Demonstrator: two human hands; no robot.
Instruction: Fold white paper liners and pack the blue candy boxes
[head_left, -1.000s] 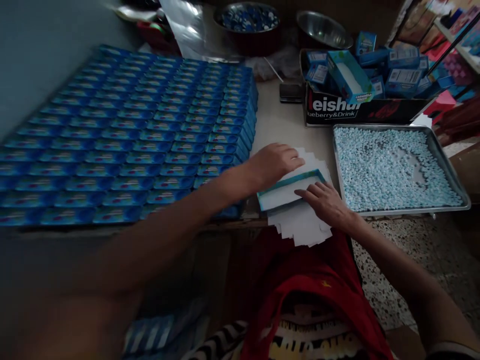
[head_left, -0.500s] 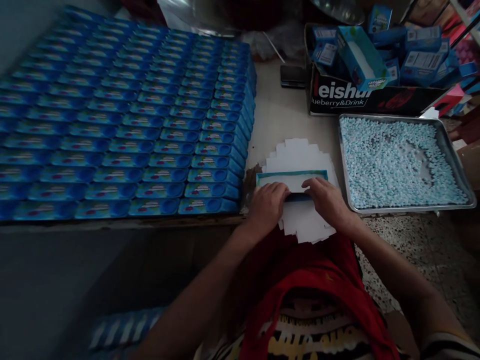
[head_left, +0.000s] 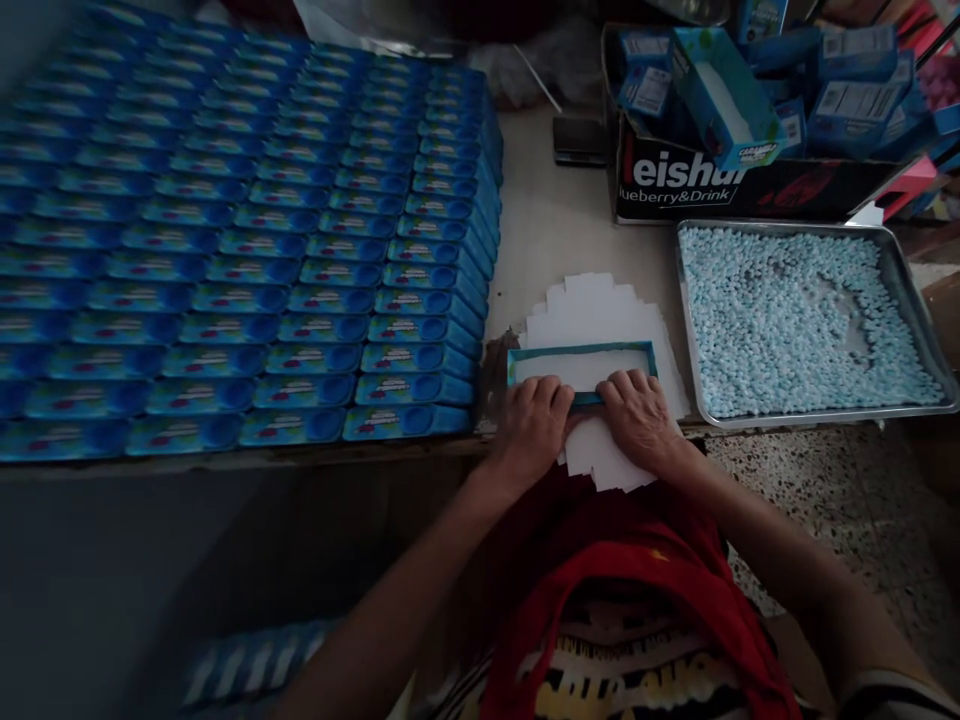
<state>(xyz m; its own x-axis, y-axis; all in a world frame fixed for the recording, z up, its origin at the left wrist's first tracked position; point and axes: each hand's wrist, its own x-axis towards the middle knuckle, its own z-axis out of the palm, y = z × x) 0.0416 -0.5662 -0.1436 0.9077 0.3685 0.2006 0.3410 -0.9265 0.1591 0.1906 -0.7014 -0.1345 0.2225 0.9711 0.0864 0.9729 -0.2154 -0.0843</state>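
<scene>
A blue-edged box (head_left: pixel 581 350) with a white paper lining lies lengthwise in front of me, on a fanned pile of white paper sheets (head_left: pixel 589 300). My left hand (head_left: pixel 536 415) grips its near edge toward the left end, fingers bent over the rim. On the same edge, further right, my right hand (head_left: pixel 634 415) holds on with curled fingers; both thumbs are mostly hidden below. To the right stands a metal tray (head_left: pixel 694 385) full of small pale blue and white pieces (head_left: pixel 787 320).
Rows of blue packed boxes (head_left: pixel 247 240) cover the table's left side. Behind the tray, a black carton (head_left: pixel 675 190) holds several blue boxes (head_left: pixel 859 110). A small dark flat object (head_left: pixel 577 140) lies left of the carton. The table's front edge (head_left: pixel 420 447) runs before me.
My right hand's fingers have come down from over the box's inside onto its near rim. My left hand stays at the near edge. The view has shifted slightly.
</scene>
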